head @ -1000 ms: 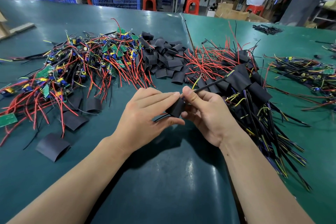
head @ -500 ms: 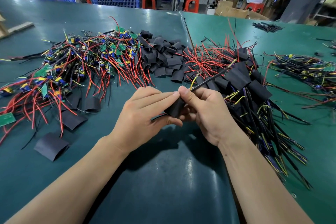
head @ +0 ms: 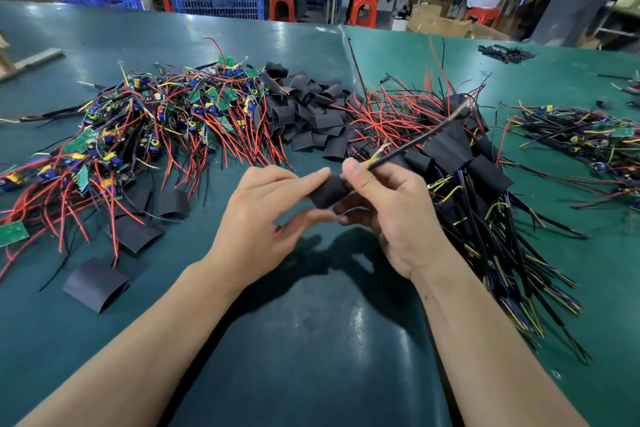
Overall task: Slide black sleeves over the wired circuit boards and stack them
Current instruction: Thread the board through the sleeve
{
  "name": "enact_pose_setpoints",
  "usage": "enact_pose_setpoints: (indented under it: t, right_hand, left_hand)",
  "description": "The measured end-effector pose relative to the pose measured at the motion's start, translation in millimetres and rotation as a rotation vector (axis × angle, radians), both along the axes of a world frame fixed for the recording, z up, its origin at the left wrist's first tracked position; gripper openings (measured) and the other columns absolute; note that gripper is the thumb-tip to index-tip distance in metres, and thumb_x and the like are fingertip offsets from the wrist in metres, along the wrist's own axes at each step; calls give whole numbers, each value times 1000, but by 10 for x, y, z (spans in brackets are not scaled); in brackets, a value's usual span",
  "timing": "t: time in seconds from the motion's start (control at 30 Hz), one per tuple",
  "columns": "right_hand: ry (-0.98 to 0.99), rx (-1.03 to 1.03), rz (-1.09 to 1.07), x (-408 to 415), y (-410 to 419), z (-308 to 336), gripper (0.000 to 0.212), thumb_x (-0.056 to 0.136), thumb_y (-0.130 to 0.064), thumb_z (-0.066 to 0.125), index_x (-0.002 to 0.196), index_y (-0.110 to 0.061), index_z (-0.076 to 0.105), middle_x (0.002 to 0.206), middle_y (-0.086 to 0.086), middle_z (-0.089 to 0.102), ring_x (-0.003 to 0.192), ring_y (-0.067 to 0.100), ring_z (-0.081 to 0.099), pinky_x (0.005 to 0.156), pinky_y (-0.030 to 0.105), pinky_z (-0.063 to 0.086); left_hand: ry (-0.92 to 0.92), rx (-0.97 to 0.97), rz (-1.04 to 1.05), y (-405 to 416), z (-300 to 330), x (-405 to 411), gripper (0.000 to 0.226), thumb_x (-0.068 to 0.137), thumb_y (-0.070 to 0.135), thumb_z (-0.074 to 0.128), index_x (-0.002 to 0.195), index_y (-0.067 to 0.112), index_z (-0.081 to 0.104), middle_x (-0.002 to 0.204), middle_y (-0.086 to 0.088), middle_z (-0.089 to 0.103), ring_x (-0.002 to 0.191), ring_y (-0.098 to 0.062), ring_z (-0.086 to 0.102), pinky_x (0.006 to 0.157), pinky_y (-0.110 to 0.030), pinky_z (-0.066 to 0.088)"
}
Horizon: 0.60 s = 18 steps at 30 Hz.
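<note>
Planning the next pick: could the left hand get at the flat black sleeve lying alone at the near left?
Probably yes: the flat black sleeve lies uncovered on the table, but the left hand is pinching the sleeve being fitted.

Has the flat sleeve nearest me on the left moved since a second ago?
No. The flat sleeve lies in the same spot on the table, just below the neighbouring sleeve; only the camera shifted.

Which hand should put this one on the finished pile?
Probably the right hand: it grips the sleeved board by its wires, and the finished pile lies just beside it. The left hand only pinches the sleeve.
</note>
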State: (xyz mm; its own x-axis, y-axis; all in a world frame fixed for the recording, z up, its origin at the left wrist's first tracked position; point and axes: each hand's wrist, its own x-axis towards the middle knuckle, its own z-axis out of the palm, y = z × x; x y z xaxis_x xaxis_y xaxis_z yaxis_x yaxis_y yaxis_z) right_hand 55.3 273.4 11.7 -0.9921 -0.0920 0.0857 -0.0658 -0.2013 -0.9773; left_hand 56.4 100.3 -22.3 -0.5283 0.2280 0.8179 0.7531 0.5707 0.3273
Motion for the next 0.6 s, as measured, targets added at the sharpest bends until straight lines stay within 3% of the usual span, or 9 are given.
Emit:
enact_pose_setpoints:
  t: [0.1,0.2,0.27,0.37,0.5,0.6]
  right_hand:
    - [62,-101,97,4,37,23,4,81,-19,72,84,-19,72,68,3,68,54,19,64,52,25,52]
    - [33,-46,215,27,38,17,19,84,-21,72,97,-10,64,71,7,69,54,22,64,50,26,52]
    - [55,43,166,41,31,12,17,83,-20,75,91,-9,63,62,8,66,50,22,64,47,25,51]
    - [153,49,-96,28,-1,26,8,88,-12,71,83,-12,64,53,3,62,45,20,63,42,23,48]
    - [176,-285,-510,-67,118,117,6,94,-11,64,89,-12,60,62,4,68,54,16,68,45,22,51]
    - [1,-554,-513,-108,254,181,11,99,-12,57,90,-6,59,87,13,72,71,23,74,53,21,56]
  left_hand:
    - [48,64,39,-36,33,-18,37,85,16,74,119,4,65,95,7,61,85,-14,54,76,-47,48]
    - [70,23,-6,-47,43,-14,33,89,16,69,121,9,63,106,10,62,90,-15,55,81,-47,47]
    - [73,-14,20,-53,49,-22,34,89,19,69,121,10,63,112,8,64,97,-20,57,88,-46,46]
    - [111,-22,130,-68,69,-42,40,91,22,68,125,4,62,124,1,60,109,-25,56,98,-41,42]
    - [84,83,212,-73,79,-24,33,94,22,61,121,3,64,114,1,57,104,-24,55,97,-35,41]
    - [30,77,214,-45,72,-10,31,94,21,60,118,3,66,110,-2,61,101,-25,56,97,-35,42]
